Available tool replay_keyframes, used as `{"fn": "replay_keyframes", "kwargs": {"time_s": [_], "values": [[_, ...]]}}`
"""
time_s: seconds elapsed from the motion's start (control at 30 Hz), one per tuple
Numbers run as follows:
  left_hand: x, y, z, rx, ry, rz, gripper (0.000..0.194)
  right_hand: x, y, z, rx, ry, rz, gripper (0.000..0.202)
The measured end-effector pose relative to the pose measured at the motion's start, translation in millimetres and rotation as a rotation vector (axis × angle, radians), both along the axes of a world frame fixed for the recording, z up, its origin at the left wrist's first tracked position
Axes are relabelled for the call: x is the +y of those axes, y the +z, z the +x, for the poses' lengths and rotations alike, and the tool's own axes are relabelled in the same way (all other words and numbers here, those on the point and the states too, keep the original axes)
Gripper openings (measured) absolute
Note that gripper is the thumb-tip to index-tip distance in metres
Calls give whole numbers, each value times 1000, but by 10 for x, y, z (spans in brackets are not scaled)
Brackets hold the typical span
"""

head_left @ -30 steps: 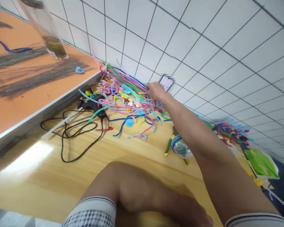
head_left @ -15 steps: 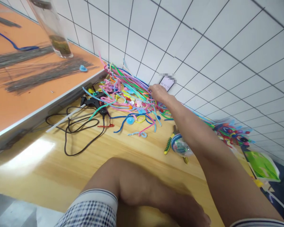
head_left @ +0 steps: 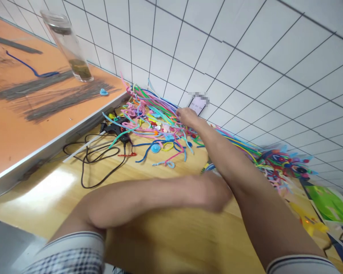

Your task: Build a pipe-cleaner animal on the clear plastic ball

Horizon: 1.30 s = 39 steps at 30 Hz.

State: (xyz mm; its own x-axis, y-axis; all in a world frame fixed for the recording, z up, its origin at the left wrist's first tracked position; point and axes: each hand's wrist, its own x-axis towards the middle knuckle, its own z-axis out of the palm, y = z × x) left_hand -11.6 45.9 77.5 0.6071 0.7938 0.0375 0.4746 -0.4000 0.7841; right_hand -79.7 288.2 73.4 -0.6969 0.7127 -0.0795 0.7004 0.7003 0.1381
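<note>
My right hand reaches to the wall end of a bundle of long coloured pipe cleaners. Its fingers are curled in on the strands at their near end. My left hand is smeared by motion and lies just below my right forearm, so its fingers cannot be made out. It covers most of a round, blue-rimmed clear item and nearly all of the pliers beside it. Bent pipe-cleaner pieces and a light blue coil lie below the bundle.
A black glue gun with a looped cord lies left of the pile. A glass bottle and grey wires are on the raised orange surface. A phone leans on the tiled wall. Finished-looking colourful pieces lie right.
My left hand has swung up and right from the bottom of the view, over the pliers and clear item. My right hand stays at the bundle. The view has shifted slightly.
</note>
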Motion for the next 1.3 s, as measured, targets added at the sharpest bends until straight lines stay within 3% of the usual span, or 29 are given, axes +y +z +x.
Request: {"fn": "replay_keyframes", "kwargs": {"time_s": [0.07,0.13,0.2,0.27,0.33,0.37,0.47,0.57,0.77,0.93,1.03,1.13,1.2,1.3], "values": [[340,113,-601,342,72,18,9,-3,6,-2,10,-1,3,42],[681,167,-1117,535,414,120,27,-13,29,-7,15,-5,1,38],[990,119,-1495,570,763,274,45,-30,64,-17,14,-10,-1,35],[1254,-28,-1737,527,910,357,66,-54,104,-34,9,-16,2,34],[1472,-232,-1876,498,883,355,88,-80,145,-56,-1,-20,12,36],[1564,-338,-1920,491,861,338,89,-93,164,-67,-11,-25,17,36],[1758,-620,-2004,502,784,306,64,-123,221,-80,-44,-44,36,34],[1846,-807,-2070,490,808,310,57,-146,293,-35,-73,-68,59,33],[1924,-940,-2162,463,865,307,64,-187,592,285,-187,-76,129,31],[1933,-948,-2177,453,864,304,65,-181,1079,913,-124,-131,152,18],[1917,-881,-2185,470,826,267,64,-331,1425,1428,21,-119,157,15],[1888,-655,-2227,466,785,246,67,-668,1711,1918,181,-184,141,14],[1833,-386,-2282,436,775,251,65,-951,1831,2199,288,-221,119,15],[1622,165,-2334,283,809,263,60,-1374,1890,2550,417,-252,107,16]]}}
